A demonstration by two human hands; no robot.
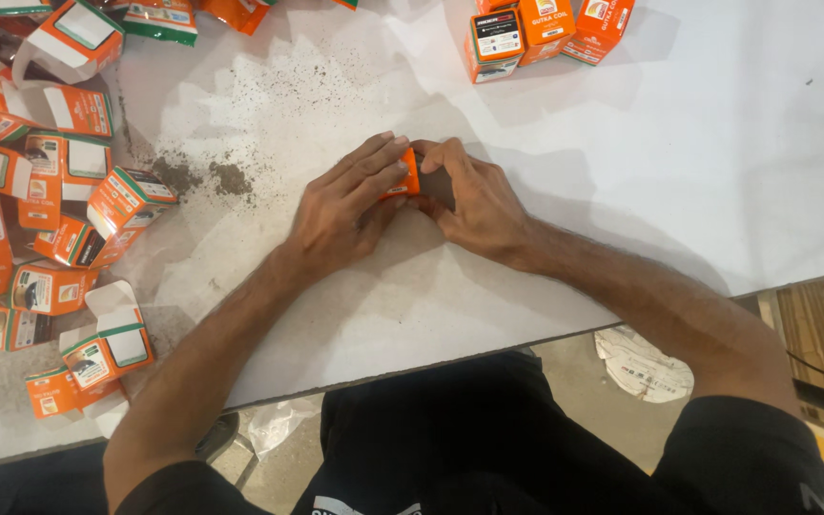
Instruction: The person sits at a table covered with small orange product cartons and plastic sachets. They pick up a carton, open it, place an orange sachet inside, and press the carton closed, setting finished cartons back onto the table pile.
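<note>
Both hands meet at the middle of the white table (698,162) around one small orange carton (410,177). My left hand (345,205) lies over the carton's left side with its fingers stretched across the top. My right hand (474,200) grips the carton from the right, thumb and fingers curled on it. Most of the carton is hidden between the hands; only an orange edge shows.
A heap of open orange, white and green cartons (50,191) covers the table's left side. Three closed orange cartons (541,29) stand at the far edge. Dark powder (207,176) is scattered left of the hands. The table's front edge (431,367) runs just above my lap.
</note>
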